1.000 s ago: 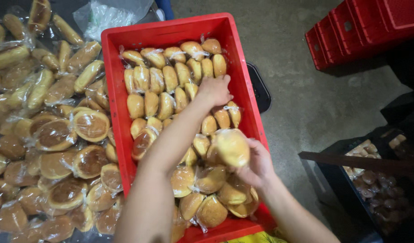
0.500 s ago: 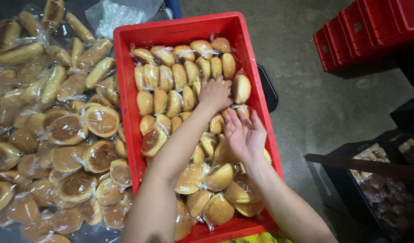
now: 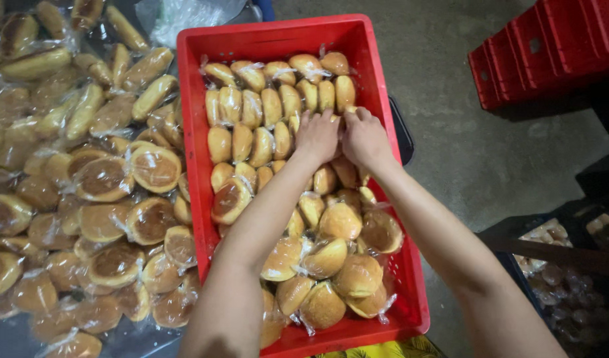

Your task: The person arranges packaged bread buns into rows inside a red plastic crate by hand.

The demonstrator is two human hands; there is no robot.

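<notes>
A red plastic crate (image 3: 193, 142) holds several round buns wrapped in clear plastic (image 3: 265, 109), stood on edge in rows at the far end and lying loose at the near end. My left hand (image 3: 316, 134) and my right hand (image 3: 364, 136) sit side by side in the far half of the crate, fingers pressed down among the standing buns. Whether either hand grips a bun is hidden by the fingers.
A big heap of wrapped buns (image 3: 86, 199) lies left of the crate, with a loose clear bag (image 3: 185, 16) behind it. Stacked red crates (image 3: 543, 53) stand at the upper right on the concrete floor. A dark bin with more buns (image 3: 556, 272) sits at the lower right.
My right hand carried a bun from the near part of the crate to the far right rows and now rests beside my left hand, which stayed in place.
</notes>
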